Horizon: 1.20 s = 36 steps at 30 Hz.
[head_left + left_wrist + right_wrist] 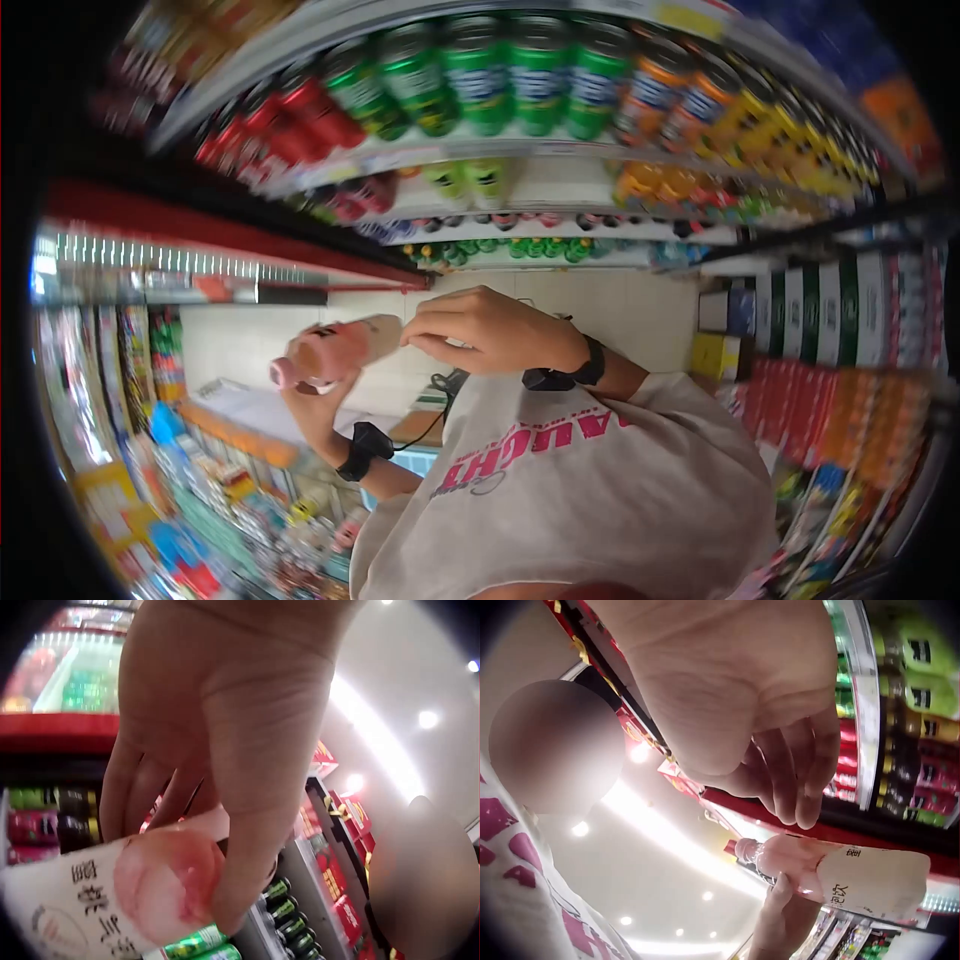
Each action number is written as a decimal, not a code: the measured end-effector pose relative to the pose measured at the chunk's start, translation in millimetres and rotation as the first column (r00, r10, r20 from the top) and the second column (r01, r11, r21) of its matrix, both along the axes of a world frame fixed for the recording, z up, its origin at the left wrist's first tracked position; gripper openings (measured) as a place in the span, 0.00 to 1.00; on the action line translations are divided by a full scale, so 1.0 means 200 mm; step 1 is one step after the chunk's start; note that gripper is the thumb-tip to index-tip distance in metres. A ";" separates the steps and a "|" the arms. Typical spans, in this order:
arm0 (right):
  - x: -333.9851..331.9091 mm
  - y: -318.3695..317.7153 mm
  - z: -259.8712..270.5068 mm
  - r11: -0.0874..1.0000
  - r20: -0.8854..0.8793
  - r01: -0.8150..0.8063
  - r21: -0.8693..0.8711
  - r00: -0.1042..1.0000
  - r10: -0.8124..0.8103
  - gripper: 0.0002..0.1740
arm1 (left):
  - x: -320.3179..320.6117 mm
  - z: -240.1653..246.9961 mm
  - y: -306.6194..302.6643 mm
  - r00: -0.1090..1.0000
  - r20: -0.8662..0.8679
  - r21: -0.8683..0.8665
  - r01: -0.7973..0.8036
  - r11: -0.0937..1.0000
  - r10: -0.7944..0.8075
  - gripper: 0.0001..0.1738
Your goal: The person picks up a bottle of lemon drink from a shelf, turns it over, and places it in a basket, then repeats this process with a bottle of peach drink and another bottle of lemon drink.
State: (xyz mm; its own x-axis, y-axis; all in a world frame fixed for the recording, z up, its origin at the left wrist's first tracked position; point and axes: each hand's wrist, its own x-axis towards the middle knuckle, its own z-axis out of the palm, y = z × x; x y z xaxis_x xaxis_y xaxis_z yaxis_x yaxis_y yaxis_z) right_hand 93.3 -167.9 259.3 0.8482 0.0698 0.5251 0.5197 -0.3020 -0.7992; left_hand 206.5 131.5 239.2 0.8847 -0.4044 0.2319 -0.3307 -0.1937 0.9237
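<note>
A pink bottled drink with a pink cap and a white label bearing a peach picture [338, 352] lies tilted in my left hand [318, 402]. In the left wrist view the thumb and fingers of that hand [225, 742] grip the bottle [166, 881] around its upper part. My right hand [495, 328] hovers beside the bottle's base end in the head view, its fingers loosely bent and holding nothing. From the right wrist, the right hand's fingers [799, 769] hang above the bottle [874, 883], with the left hand [786, 919] under it.
Ahead stands a drinks cooler with green cans [540, 75], red cans [315, 110] and several bottles on lower shelves. Stacked drink cartons [800, 405] stand at the right. A counter crowded with small packaged goods [250, 490] runs along the lower left. A red-framed cooler edge [220, 235] juts in at left.
</note>
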 end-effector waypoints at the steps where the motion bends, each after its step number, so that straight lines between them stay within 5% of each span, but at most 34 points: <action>1: -0.06 -0.06 -0.02 0.998 0.015 0.063 0.014 0.998 -0.063 0.06 | -0.01 0.07 -0.15 0.986 -0.105 0.073 0.135 0.988 -0.127 0.47; 4: -0.29 -0.22 -0.02 0.966 -0.005 0.242 0.091 0.970 -0.242 0.06 | -0.06 0.21 -0.61 0.877 -0.135 0.237 0.480 0.845 -0.460 0.41; 6: -0.43 -0.30 -0.03 0.923 -0.018 0.353 0.151 0.935 -0.355 0.07 | -0.07 0.21 -0.87 0.740 -0.007 0.411 0.616 0.673 -0.673 0.38; 15: -0.85 -0.27 -0.05 0.564 -0.116 0.771 0.297 0.615 -0.780 0.08 | -0.20 -0.32 -1.59 0.718 -0.186 0.018 0.685 0.729 -0.670 0.38; 21: -0.93 -0.09 -0.13 0.315 -0.222 0.872 0.375 0.414 -0.883 0.08 | -0.13 -0.60 -1.87 0.736 0.009 -0.015 0.677 0.735 -0.677 0.38; 30: -0.96 -0.02 -0.15 0.239 -0.146 0.914 0.329 0.299 -0.943 0.08 | -0.07 -0.66 -2.20 0.796 0.221 -0.107 0.594 0.798 -0.563 0.31; 31: -0.97 -0.03 -0.14 0.247 -0.151 0.913 0.326 0.308 -0.939 0.08 | -0.03 -0.72 -2.26 0.797 0.184 -0.242 0.604 0.760 -0.575 0.31; 34: -1.00 -0.07 -0.12 0.271 -0.124 0.905 0.328 0.326 -0.937 0.09 | 0.15 -0.78 -2.39 0.809 0.202 -0.144 0.583 0.800 -0.553 0.27; 36: -1.01 -0.11 -0.11 0.283 -0.070 0.905 0.318 0.320 -0.945 0.08 | 0.16 -0.79 -2.47 0.781 0.262 -0.304 0.624 0.720 -0.567 0.26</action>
State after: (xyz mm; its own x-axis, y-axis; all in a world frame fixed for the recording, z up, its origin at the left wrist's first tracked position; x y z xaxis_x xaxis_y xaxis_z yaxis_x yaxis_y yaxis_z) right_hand -109.6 -189.2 237.3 0.1873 -0.8682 0.4595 0.1169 -0.4448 -0.8880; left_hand 237.8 -362.8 81.1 0.4348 -0.6993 0.5674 -0.3941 0.4188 0.8181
